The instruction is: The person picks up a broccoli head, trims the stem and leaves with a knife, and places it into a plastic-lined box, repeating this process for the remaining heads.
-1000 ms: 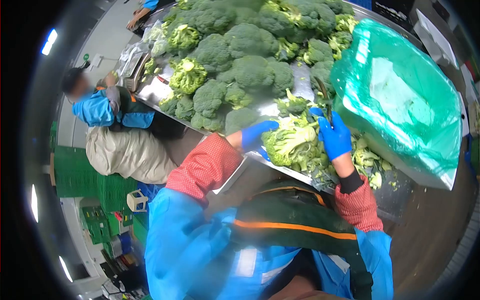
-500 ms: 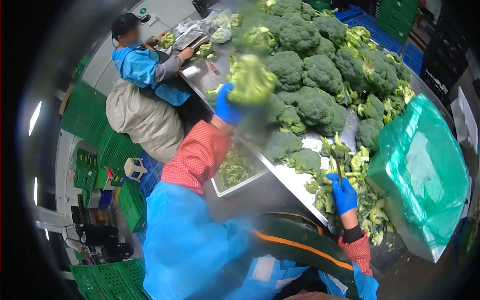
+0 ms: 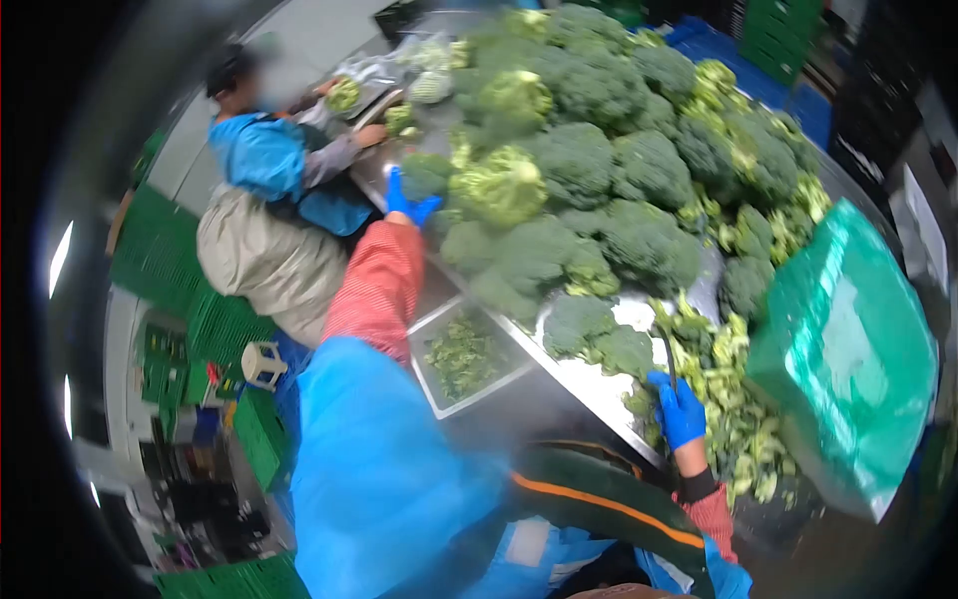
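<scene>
My left hand [image 3: 409,202], in a blue glove, reaches to the table's left edge with thumb and fingers spread. A small dark green broccoli head [image 3: 426,174] lies right at its fingertips. To the right of that hand, a pale broccoli head [image 3: 501,188] rests with its stalk side up against the heap of broccoli [image 3: 639,235]. My right hand [image 3: 681,411], also gloved in blue, is closed around a knife [image 3: 669,357] whose dark, narrow blade points up and away from me. Around the knife lie cut broccoli stalks and leaves [image 3: 733,419].
A green plastic-lined box [image 3: 843,349] stands at the right. Below the table edge sits a white bin [image 3: 439,407] holding trimmings. A co-worker in a blue apron [image 3: 261,155] handles broccoli at the far left. Green crates [image 3: 165,240] and a white stool [image 3: 262,364] stand leftward.
My left hand has let go of the pale broccoli head, now on the heap, and moved left to another head with its fingers spread. The right hand still holds the knife, nearly unmoved.
</scene>
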`<state>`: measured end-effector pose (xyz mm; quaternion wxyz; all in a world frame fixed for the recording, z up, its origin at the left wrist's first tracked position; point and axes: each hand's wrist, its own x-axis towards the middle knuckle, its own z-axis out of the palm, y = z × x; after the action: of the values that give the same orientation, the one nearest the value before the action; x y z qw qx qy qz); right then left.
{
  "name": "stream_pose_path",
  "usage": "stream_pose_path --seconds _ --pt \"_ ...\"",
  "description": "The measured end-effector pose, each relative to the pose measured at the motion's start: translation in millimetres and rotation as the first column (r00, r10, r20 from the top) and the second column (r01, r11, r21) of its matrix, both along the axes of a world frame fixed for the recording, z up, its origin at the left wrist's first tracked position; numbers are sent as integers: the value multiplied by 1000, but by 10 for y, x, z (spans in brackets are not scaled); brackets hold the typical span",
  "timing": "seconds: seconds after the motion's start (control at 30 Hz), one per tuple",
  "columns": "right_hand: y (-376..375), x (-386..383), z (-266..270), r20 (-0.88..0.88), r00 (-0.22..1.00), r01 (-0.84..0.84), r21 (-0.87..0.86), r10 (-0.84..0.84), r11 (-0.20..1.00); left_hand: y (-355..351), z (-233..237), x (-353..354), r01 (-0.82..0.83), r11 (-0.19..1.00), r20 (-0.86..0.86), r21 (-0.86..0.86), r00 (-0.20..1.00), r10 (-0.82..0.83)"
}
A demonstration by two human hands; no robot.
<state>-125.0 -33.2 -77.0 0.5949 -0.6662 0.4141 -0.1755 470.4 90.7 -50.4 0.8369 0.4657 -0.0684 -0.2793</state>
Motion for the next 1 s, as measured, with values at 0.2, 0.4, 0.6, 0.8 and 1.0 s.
stream_pose_path --seconds 0.2,0.4,0.6,0.8,1.0 --pt "-99 -322 -291 6 990 132 -381 -140 915 -469 628 -1102 -60 986 373 153 928 -1" --pt "74 -777 14 -75 950 209 -569 -304 795 -925 330 -3225 618 714 645 328 406 -648" --pt "155 -1483 26 -79 899 311 -577 -431 755 -1269 277 -4324 821 442 445 361 265 -855" --pt "71 -2063 58 -251 877 188 -604 -409 775 -1593 209 -4907 773 491 432 401 313 -846" --pt "-78 -3350 -37 -427 765 130 -631 -482 765 -1972 -239 -4909 491 644 614 587 248 -749"
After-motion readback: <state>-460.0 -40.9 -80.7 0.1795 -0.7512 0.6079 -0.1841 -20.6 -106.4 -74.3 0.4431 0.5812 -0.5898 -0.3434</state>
